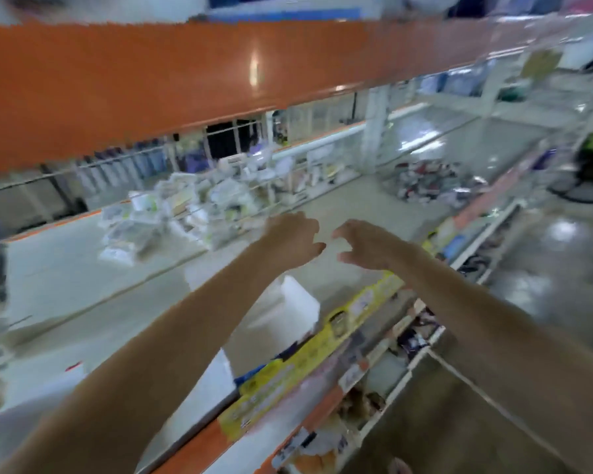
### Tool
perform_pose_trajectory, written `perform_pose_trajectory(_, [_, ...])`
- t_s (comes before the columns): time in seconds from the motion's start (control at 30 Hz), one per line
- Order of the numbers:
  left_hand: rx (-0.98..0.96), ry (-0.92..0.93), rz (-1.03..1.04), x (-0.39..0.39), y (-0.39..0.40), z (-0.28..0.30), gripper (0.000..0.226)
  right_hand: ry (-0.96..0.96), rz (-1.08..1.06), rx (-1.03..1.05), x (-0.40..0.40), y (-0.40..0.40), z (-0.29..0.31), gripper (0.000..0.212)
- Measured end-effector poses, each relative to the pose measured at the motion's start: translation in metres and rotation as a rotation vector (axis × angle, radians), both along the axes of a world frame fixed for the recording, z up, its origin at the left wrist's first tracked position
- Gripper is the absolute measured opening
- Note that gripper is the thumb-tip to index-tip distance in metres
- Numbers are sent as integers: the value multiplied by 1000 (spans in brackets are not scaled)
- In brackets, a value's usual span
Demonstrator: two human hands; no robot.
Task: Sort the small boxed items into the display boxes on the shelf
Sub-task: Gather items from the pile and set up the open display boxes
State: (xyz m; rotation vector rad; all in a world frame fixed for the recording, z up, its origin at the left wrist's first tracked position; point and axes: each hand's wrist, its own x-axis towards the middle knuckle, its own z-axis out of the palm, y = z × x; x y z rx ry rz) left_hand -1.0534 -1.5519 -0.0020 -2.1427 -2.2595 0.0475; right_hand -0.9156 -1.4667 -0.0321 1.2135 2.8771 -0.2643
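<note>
Hands reach forward side by side over a pale shelf [339, 206], both arms stretched out from the bottom of the view. The left hand [293, 239] has its fingers curled loosely inward with nothing between them, and the right hand [363, 244] mirrors it, thumb and fingers bent toward the left one, also holding nothing. Their fingertips come near each other but stay apart, with bare shelf surface showing in the gap.

Just below the left wrist, nearer the person, stands a white display box [288, 306], open-topped; blur hides whether anything lies inside. A second white box [199, 388] sits further back along the left forearm, partly covered by it. Under the right forearm, along the shelf's front edge, runs a yellow label strip [322, 350] with small printed pictures too smeared to read.

Beyond the left hand, farther along the shelf, lies a loose heap of small packaged items [185, 210], white and pale green, behind a thin wire rail; their exact kind cannot be told. Beyond the right hand, well apart, is another pile of darker mixed goods [428, 181]. Above both hands spans an orange shelf beam [151, 90]. Below the right arm, a lower shelf [367, 401] holds blurred merchandise.
</note>
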Motion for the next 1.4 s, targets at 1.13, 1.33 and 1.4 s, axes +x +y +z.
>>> perform_pose_trajectory(1.13, [143,33,-17,129,366,-98,37,120,-11,102,146,352,-53,34])
perform_pose_trajectory(1.33, [192,58,-22,127,374,-103,35,172,0,89,146,356,-57,33])
perform_pose_trajectory(1.4, [204,76,-28,126,375,-103,35,192,-3,76,146,356,-56,33])
